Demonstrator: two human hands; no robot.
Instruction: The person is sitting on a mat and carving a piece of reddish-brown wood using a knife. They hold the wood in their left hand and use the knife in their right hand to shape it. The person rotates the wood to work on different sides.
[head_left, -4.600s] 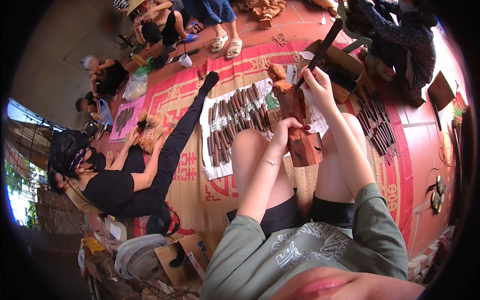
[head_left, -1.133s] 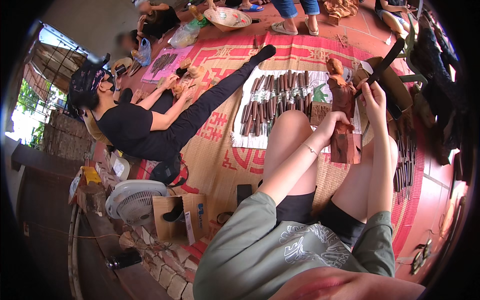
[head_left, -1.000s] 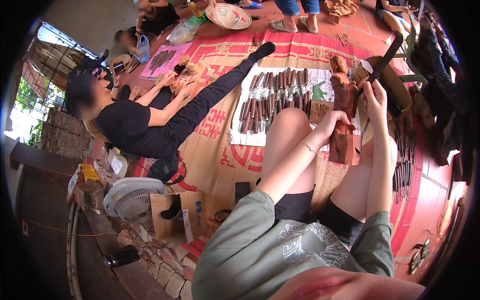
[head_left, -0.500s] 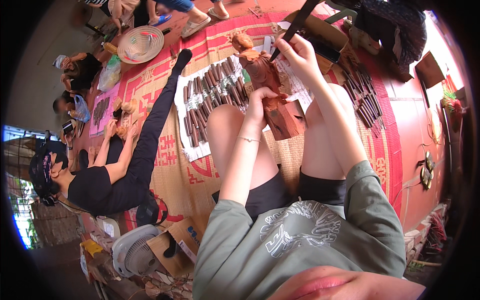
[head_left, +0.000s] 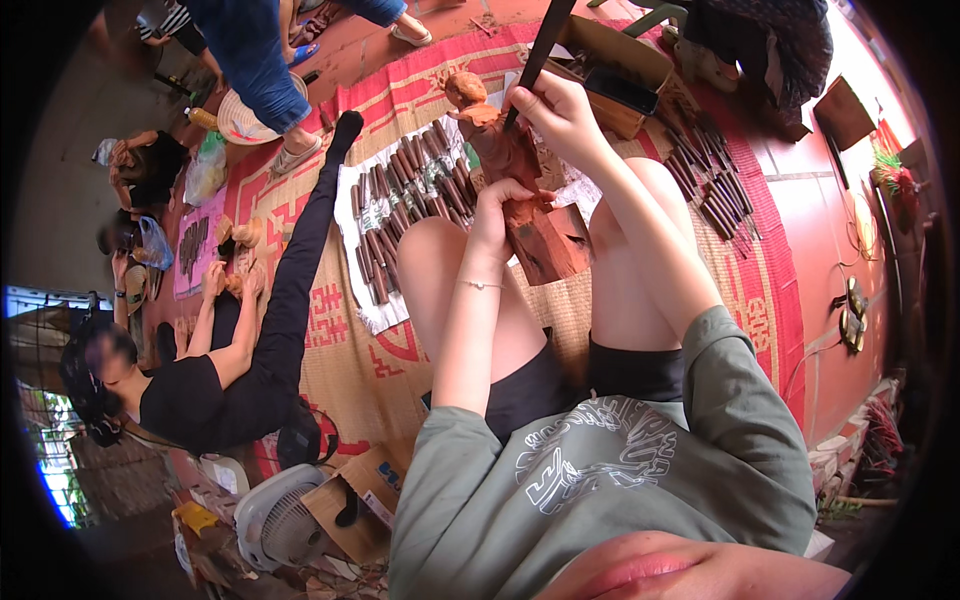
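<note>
A carved reddish-brown wooden figure (head_left: 548,250) leans between my bent knees, its square base toward me and its rounded head away. My left hand (head_left: 497,208) is closed around its middle, just above the base. In my right hand (head_left: 555,118) is a long, flat black tool (head_left: 546,48), which widens toward its upper end. Its narrow lower end points at the upper body of the figure. Whether that tip touches the wood is hard to tell, and its exact kind does not show.
Rows of brown-handled carving tools (head_left: 405,190) lie on a white cloth to the left; several more (head_left: 712,185) lie loose at the right. An open box (head_left: 630,60) stands beyond. At left a co-worker (head_left: 215,385) handles a pale carving. A fan (head_left: 285,520) sits at lower left.
A person in blue trousers has stepped in at the upper left, in front of the woven hat. The figure and both my hands appear slightly further left; my holds are the same.
</note>
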